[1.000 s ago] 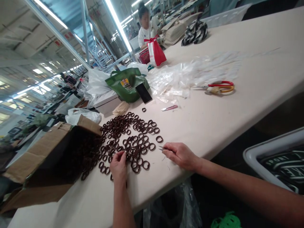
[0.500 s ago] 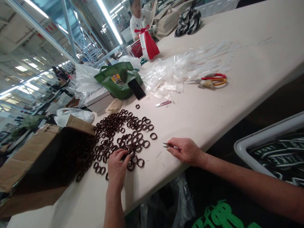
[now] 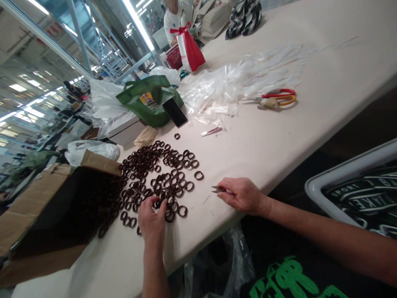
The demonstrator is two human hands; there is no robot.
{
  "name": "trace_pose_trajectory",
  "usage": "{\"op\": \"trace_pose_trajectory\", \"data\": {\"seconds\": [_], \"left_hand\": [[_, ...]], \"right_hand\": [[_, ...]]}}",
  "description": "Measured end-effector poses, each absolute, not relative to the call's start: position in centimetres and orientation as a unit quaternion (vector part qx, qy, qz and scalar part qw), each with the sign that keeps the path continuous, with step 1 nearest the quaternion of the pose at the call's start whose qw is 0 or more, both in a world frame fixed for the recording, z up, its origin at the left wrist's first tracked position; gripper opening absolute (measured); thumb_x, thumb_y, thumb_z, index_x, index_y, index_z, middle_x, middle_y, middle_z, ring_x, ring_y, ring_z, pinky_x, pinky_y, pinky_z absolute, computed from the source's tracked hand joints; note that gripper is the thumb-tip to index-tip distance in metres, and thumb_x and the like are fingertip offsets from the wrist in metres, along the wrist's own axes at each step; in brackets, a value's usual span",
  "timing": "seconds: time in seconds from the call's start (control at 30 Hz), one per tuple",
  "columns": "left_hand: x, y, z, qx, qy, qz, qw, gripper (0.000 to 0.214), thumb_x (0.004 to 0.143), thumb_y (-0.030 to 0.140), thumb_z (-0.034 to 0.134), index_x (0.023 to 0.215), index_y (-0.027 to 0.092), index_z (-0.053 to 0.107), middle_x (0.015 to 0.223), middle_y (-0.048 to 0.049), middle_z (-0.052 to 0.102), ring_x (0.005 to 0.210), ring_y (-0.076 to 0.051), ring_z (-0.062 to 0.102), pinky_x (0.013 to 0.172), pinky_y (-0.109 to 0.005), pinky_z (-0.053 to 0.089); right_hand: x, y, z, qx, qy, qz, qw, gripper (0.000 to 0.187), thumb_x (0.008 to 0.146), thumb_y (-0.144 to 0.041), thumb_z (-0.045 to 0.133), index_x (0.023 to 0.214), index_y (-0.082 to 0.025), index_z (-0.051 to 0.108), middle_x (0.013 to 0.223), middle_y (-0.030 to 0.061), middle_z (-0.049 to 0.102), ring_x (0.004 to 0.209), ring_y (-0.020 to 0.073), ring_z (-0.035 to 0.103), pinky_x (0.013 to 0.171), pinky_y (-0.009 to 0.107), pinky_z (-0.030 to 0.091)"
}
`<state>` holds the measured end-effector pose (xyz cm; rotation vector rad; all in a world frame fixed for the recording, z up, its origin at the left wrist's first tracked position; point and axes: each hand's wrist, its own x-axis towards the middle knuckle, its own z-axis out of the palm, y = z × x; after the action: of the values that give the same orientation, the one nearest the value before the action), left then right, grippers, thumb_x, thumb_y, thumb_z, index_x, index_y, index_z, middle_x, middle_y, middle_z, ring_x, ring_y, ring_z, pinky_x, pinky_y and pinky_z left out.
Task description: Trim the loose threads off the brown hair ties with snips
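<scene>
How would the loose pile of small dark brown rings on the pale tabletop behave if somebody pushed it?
The rings would probably scatter, since they look separate. Those lying flat would likely slide rather than roll. Each seems light, having a thin band and an open middle.

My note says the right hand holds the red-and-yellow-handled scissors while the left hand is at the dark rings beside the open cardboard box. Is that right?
Not quite: the head view shows the scissors lying on the table; the right hand holds small snips instead. The left hand is indeed at the dark rings beside the open cardboard box.
</scene>
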<state>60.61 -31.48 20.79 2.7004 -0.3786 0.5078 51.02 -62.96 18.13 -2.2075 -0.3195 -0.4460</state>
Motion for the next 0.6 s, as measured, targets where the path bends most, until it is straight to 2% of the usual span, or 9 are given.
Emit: {"op": "trace_pose_trajectory", "data": {"seconds": [0.13, 0.27, 0.37, 0.47, 0.6], "left_hand": [[59.8, -32.2, 21.3, 0.952, -0.161, 0.179, 0.190, 0.022, 0.084, 0.044, 0.064, 0.086, 0.024, 0.073, 0.094, -0.0070, 0.066, 0.091, -0.025, 0.060, 0.084, -0.038, 0.046], [59.8, -33.1, 21.3, 0.950, -0.120, 0.086, 0.276, 0.013, 0.071, 0.038, 0.074, 0.077, 0.027, 0.077, 0.088, -0.0060, 0.066, 0.087, -0.027, 0.055, 0.088, -0.043, 0.041], [60.2, -33.2, 21.2, 0.932, -0.071, 0.076, 0.347, 0.012, 0.064, 0.036, 0.078, 0.070, 0.026, 0.076, 0.084, -0.0045, 0.066, 0.087, -0.026, 0.055, 0.093, -0.044, 0.040], [60.3, -32.8, 21.1, 0.898, -0.011, 0.098, 0.428, 0.020, 0.066, 0.042, 0.078, 0.072, 0.023, 0.075, 0.089, -0.0038, 0.067, 0.091, -0.024, 0.059, 0.096, -0.042, 0.042], [59.6, -32.7, 21.4, 0.807, 0.072, 0.109, 0.577, 0.035, 0.071, 0.055, 0.073, 0.079, 0.021, 0.070, 0.085, -0.0019, 0.069, 0.084, -0.017, 0.063, 0.085, -0.036, 0.053]], "right_hand": [[51.0, -63.0, 18.0, -0.880, -0.134, -0.186, 0.415, 0.029, 0.097, -0.039, 0.047, 0.087, -0.017, 0.063, 0.072, 0.0023, 0.063, 0.062, 0.0133, 0.054, 0.060, 0.025, 0.038], [51.0, -63.0, 18.0, -0.881, -0.131, -0.183, 0.416, 0.028, 0.096, -0.039, 0.048, 0.087, -0.017, 0.063, 0.072, 0.0019, 0.062, 0.062, 0.0132, 0.054, 0.060, 0.025, 0.038], [51.0, -63.0, 18.2, -0.879, -0.131, -0.180, 0.421, 0.028, 0.096, -0.039, 0.047, 0.088, -0.017, 0.063, 0.072, 0.0021, 0.063, 0.062, 0.0132, 0.054, 0.061, 0.025, 0.038], [51.0, -63.1, 18.3, -0.876, -0.129, -0.177, 0.431, 0.029, 0.096, -0.040, 0.047, 0.088, -0.017, 0.063, 0.072, 0.0023, 0.063, 0.062, 0.0131, 0.054, 0.061, 0.025, 0.038], [51.2, -63.2, 18.7, -0.868, -0.101, -0.150, 0.462, 0.029, 0.095, -0.039, 0.048, 0.087, -0.017, 0.064, 0.071, 0.0015, 0.062, 0.062, 0.0130, 0.053, 0.061, 0.025, 0.039]]}}
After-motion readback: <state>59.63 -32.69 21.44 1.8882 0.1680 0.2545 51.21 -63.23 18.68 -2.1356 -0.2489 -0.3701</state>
